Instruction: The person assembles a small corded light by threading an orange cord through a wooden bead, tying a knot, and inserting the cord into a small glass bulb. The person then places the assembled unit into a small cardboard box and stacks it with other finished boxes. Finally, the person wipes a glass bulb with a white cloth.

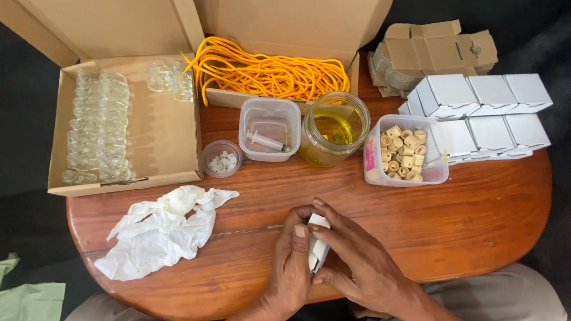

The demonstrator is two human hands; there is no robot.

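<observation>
**Small white box held in both hands over a crowded wooden surface**

Held between the left hand [292, 262] and the right hand [356, 260]: a small white box [318, 244], near the front edge of the round wooden surface [480, 213], just above the lap. Left grip closed round the box from the left, thumb laid on its upper end. Right grip closed round it from the right, fingers curled over the top and side. Most of the box hidden by the fingers; only a narrow white strip showing between the two hands.

Left of the hands, a heap of crumpled white tissue [162, 231]. Behind it, an open cardboard box [161, 133] lined with rows of small clear glass bottles [96, 128]. Beside that, a second open cardboard box [288, 17] filled with coiled orange cord [265, 70].

Across the middle, in a row: a small round tub of white pieces [222, 160], a clear square tub [269, 129] with a syringe [267, 142] lying inside, a glass jar of yellow liquid [335, 129], and a clear tub of pale cork-like stoppers [403, 151].

At the right edge, folded white boxes [492, 113] stacked in two rows, with flat cardboard blanks [436, 50] piled behind them.
</observation>
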